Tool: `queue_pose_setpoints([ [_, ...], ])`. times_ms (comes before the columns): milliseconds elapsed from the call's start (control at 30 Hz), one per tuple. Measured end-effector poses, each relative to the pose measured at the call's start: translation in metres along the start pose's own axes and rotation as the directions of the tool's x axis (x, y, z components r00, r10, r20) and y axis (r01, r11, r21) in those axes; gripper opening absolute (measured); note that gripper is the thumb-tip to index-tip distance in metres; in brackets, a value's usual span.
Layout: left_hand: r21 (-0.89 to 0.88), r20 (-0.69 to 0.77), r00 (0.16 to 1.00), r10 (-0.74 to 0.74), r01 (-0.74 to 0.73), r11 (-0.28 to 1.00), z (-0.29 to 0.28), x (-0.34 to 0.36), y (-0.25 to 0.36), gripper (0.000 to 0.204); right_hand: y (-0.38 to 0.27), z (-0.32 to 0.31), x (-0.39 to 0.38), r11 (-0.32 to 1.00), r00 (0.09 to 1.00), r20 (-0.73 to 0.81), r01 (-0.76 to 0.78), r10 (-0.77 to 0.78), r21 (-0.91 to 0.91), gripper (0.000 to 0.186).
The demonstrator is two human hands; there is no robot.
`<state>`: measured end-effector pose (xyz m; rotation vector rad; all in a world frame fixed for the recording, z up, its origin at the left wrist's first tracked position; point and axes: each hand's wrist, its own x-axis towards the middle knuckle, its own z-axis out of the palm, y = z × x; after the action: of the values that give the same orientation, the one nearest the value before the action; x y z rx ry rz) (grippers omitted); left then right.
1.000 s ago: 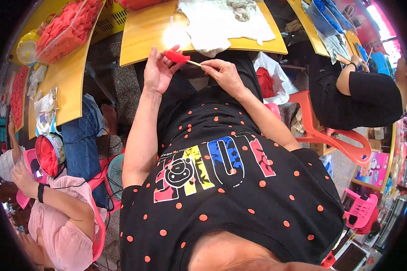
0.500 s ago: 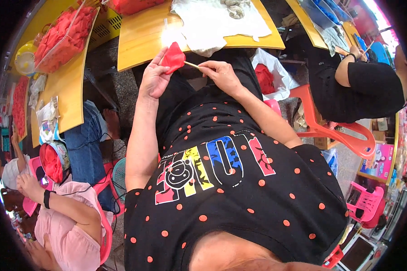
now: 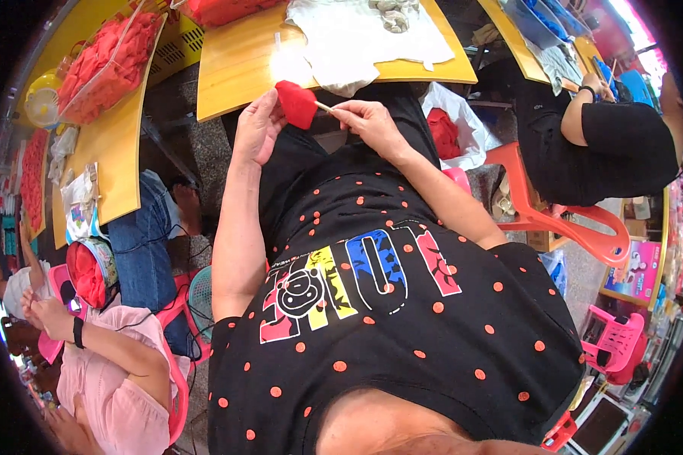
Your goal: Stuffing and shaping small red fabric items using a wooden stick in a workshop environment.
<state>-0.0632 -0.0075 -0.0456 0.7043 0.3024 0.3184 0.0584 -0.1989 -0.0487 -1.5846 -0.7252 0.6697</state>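
Observation:
My left hand (image 3: 257,129) grips the left edge of a small red cloth piece (image 3: 297,105) between thumb and fingers, just over my lap near the table's front edge. A thin pale stick (image 3: 323,108) runs from the cloth's right side to my right hand (image 3: 369,127), whose thumb and fingers are pinched on its outer end. The stick's other end is hidden by the cloth.
Ahead is a yellow table (image 3: 239,64) with a white cloth (image 3: 341,45) on it. A clear bin of red pieces (image 3: 108,67) stands at left. A white bag (image 3: 474,125) and an orange chair (image 3: 508,182) are at right. Co-workers sit on both sides.
The red cloth has moved slightly down and right and now shows a broader, fuller face. My left fingers have shifted to its left edge. The right hand still pinches the stick.

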Motion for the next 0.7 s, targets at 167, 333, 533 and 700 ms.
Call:
queue_pose_setpoints([
  [167, 0.357, -0.16, 0.977, 0.138, -0.073, 0.931, -0.014, 0.002, -0.003, 0.024, -0.012, 0.0, -0.005, 0.952, 0.998, 0.031, 0.068, -0.062, -0.297, 0.023],
  [333, 0.294, -0.193, 0.977, 0.086, -0.026, 0.955, -0.016, 0.002, 0.002, 0.023, -0.012, -0.001, -0.005, 0.937, 0.997, 0.079, 0.047, -0.021, -0.345, 0.022],
  [533, 0.233, -0.197, 0.98, 0.031, 0.016, 0.972, -0.006, 0.001, -0.001, 0.023, 0.001, 0.004, -0.002, 0.978, 0.994, 0.099, -0.021, 0.042, -0.206, 0.022],
  [700, 0.22, -0.244, 0.969, 0.031, 0.025, 0.975, -0.007, 0.003, -0.007, 0.024, 0.01, 0.008, 0.001, 0.991, 0.984, 0.12, -0.13, 0.131, -0.016, 0.02],
])
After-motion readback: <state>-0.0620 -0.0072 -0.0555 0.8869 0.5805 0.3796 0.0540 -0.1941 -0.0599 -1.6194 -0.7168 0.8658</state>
